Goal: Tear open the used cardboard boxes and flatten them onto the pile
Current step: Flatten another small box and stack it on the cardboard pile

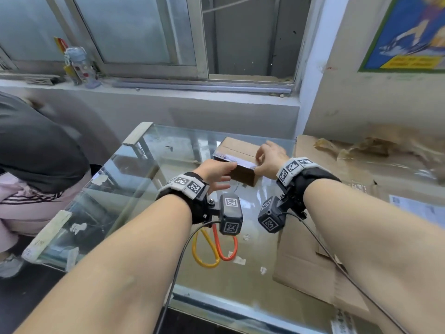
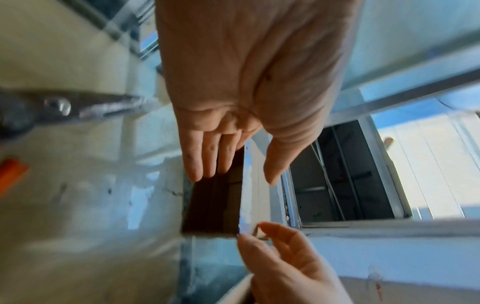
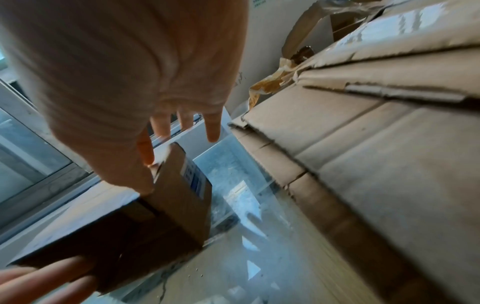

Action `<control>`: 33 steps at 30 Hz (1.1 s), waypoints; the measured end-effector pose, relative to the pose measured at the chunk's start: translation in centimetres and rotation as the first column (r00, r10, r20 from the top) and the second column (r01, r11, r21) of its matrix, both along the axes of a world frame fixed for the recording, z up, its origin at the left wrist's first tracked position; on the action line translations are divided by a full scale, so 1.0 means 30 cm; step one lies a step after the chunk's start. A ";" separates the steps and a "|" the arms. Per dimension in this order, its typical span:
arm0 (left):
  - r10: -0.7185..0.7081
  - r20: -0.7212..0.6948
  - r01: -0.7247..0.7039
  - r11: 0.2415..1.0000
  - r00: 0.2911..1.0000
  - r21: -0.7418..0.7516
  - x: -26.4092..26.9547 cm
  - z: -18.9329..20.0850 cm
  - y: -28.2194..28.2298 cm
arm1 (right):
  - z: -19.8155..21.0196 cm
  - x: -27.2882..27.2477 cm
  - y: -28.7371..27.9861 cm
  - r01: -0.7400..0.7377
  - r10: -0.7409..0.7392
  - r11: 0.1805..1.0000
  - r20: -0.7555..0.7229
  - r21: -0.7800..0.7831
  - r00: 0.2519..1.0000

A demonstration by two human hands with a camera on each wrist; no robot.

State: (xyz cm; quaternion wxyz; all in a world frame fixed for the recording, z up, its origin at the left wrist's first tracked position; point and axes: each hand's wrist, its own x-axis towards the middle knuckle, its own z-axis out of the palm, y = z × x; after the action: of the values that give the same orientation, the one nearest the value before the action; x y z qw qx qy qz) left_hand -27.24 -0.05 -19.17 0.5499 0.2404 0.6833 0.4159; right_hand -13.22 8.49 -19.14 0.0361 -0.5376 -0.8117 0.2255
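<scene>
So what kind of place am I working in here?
Probably a small shop or back-room packing area, not a home kitchen: a glass-topped counter, a pile of flattened cardboard beside it, scissors on the glass, and a bare concrete window ledge.

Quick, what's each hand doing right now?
Left hand: open, straight fingers at the near left end of the small cardboard box.
Right hand: thumb and forefinger pinch the box's top edge at its right corner.
</scene>
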 end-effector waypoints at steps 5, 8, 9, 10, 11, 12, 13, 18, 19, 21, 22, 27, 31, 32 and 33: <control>0.312 0.262 -0.326 0.945 0.913 0.009 0.075 -0.040 0.053 | 0.030 0.074 -0.026 -0.059 0.045 0.991 -0.115 -0.123 0.992; 0.271 0.206 -0.283 0.959 0.940 0.030 0.110 -0.041 0.052 | 0.047 0.125 -0.029 -0.031 -0.047 0.971 -0.315 -0.236 0.948; 0.230 0.177 -0.241 0.970 0.957 0.045 0.121 -0.038 0.048 | 0.056 0.145 -0.029 0.016 -0.117 0.966 -0.384 -0.256 0.916; 0.192 0.153 -0.204 0.977 0.969 0.066 0.135 -0.033 0.043 | 0.065 0.167 -0.023 0.072 -0.177 0.967 -0.440 -0.245 0.880; 0.160 0.126 -0.172 0.981 0.979 0.091 0.151 -0.021 0.037 | 0.082 0.195 -0.018 0.124 -0.222 0.966 -0.475 -0.229 0.851; 0.139 0.094 -0.150 0.981 0.986 0.120 0.164 -0.012 0.034 | 0.098 0.220 -0.009 0.154 -0.249 0.962 -0.499 -0.224 0.830; 0.107 0.062 -0.116 0.980 0.992 0.160 0.184 0.003 0.029 | 0.124 0.251 -0.006 0.162 -0.267 0.957 -0.514 -0.241 0.815; -0.095 -0.083 0.112 0.969 0.992 0.221 0.308 0.091 -0.003 | 0.223 0.407 -0.024 -0.042 -0.165 0.943 -0.574 -0.330 0.802; -0.118 -0.082 0.134 0.966 0.990 0.222 0.336 0.102 -0.012 | 0.232 0.429 -0.039 -0.090 -0.151 0.932 -0.603 -0.351 0.783; -0.136 -0.082 0.152 0.959 0.987 0.241 0.399 0.122 -0.032 | 0.242 0.475 -0.059 -0.168 -0.125 0.918 -0.661 -0.361 0.740; -0.136 -0.088 0.154 0.957 0.987 0.247 0.428 0.131 -0.043 | 0.251 0.500 -0.073 -0.197 -0.107 0.914 -0.680 -0.354 0.725; -0.295 0.019 0.274 0.909 0.955 0.313 0.558 0.204 -0.110 | 0.261 0.655 -0.115 -0.202 0.032 0.958 -0.624 -0.204 0.781; -0.209 0.126 0.149 0.917 0.970 0.370 0.640 0.243 -0.132 | 0.226 0.737 -0.132 -0.194 0.060 0.966 -0.581 -0.172 0.812; -0.141 0.125 0.088 0.929 0.982 0.360 0.660 0.237 -0.133 | 0.220 0.751 -0.143 -0.197 0.055 0.965 -0.594 -0.176 0.803; -0.091 0.118 0.045 0.936 0.989 0.350 0.679 0.229 -0.135 | 0.216 0.764 -0.154 -0.199 0.052 0.963 -0.603 -0.180 0.796</control>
State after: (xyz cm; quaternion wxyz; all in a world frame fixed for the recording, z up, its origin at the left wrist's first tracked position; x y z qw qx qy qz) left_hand -6.86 -4.09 -12.29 0.5569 0.3290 0.5528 0.5254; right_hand 9.69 3.86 -12.66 0.2090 -0.3852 -0.7612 0.4780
